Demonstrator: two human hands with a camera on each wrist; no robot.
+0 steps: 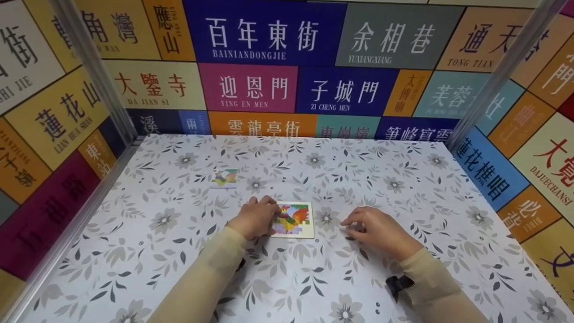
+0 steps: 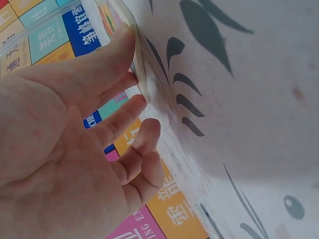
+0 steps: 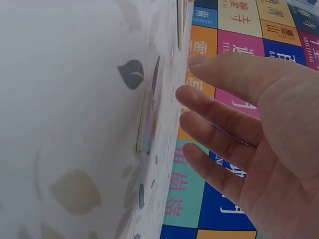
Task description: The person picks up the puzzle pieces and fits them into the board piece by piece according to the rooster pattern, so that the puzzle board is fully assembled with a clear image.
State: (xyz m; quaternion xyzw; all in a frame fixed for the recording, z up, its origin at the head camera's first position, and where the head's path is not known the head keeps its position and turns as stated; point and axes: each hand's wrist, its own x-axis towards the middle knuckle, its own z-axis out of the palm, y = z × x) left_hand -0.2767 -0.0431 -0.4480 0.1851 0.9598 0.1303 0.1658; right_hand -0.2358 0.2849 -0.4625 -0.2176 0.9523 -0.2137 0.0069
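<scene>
A small cream-framed rooster jigsaw puzzle [image 1: 296, 220] lies on the table between the hands. My left hand [image 1: 256, 217] holds it by its left edge. In the left wrist view, the thumb [image 2: 119, 50] lies over the puzzle's rim [image 2: 141, 69], with fingertips against the edge and the other fingers loosely bent. To the right of the puzzle, and apart from it, my right hand [image 1: 379, 229] hovers with relaxed, slightly bent fingers. Nothing is between the right fingers [image 3: 214, 102] in the right wrist view.
A smaller rooster picture card [image 1: 224, 178] lies farther back to the left on the floral tabletop [image 1: 358, 179]. Panels with Chinese lettering [image 1: 251, 87] stand behind and at both sides. A thin coloured edge [image 3: 144, 124] shows in the right wrist view; I cannot tell which item it is.
</scene>
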